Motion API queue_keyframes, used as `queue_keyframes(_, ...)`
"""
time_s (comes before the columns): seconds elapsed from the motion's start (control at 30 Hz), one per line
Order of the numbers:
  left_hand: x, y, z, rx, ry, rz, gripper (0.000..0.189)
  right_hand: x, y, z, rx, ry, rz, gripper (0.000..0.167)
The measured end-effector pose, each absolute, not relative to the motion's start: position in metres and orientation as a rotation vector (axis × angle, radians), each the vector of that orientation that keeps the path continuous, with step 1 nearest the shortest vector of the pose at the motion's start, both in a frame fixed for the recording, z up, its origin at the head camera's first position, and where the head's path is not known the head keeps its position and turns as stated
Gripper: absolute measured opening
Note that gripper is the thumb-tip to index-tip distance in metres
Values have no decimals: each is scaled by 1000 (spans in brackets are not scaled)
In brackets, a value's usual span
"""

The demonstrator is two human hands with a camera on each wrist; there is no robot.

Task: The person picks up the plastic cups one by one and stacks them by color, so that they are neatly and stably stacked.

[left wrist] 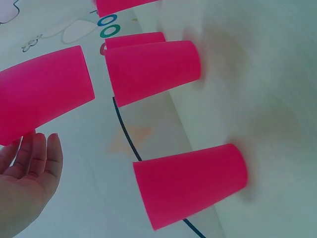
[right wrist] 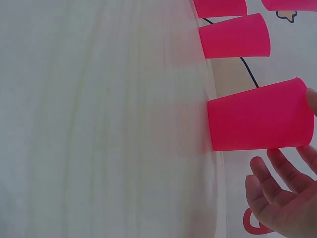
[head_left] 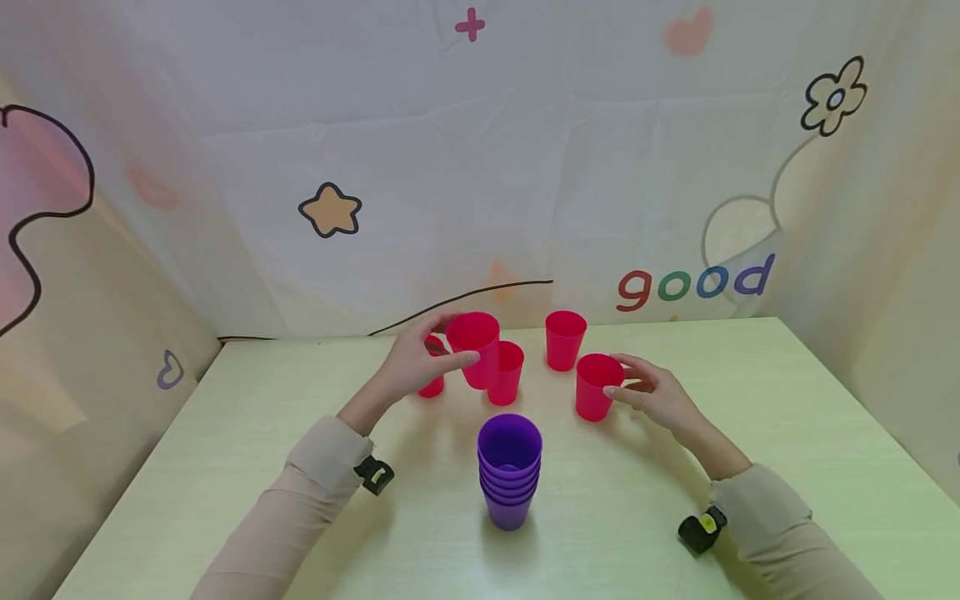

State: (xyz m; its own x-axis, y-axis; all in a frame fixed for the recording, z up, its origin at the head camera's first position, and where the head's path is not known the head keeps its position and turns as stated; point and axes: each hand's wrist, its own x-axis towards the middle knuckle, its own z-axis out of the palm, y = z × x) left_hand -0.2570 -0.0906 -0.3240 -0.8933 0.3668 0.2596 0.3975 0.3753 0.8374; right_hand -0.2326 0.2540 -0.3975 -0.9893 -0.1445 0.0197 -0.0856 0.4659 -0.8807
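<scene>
My left hand [head_left: 411, 367] holds a bright red cup [head_left: 483, 368] by its upper part, thumb on the near side. In the left wrist view that raised cup [left wrist: 44, 91] is off the table, with its open end up. My right hand [head_left: 660, 402] grips another red cup [head_left: 594, 400] near the rim, and in the right wrist view the base of this cup [right wrist: 260, 119] meets the table. Between and behind the hands stand a middle red cup [head_left: 506, 383] and a back red cup [head_left: 564, 343]. One more red cup [head_left: 431, 387] is partly hidden behind my left hand.
A nested stack of purple cups [head_left: 508, 500] stands upright at the table's middle, nearer to me than the red ones. The pale table [head_left: 247, 467] ends at the back against a printed curtain [head_left: 420, 208], which also hangs along both sides.
</scene>
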Motion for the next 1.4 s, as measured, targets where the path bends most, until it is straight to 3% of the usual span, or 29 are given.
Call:
queue_keyframes(0.7,-283,-41,-289,-884,-2775,-1566,66,-231,252,-395,-184,2624,-1581,68)
queue_keyframes(1.4,-299,8,-293,-1093,-2883,-1479,65,-229,253,-395,-190,2639,-1579,67)
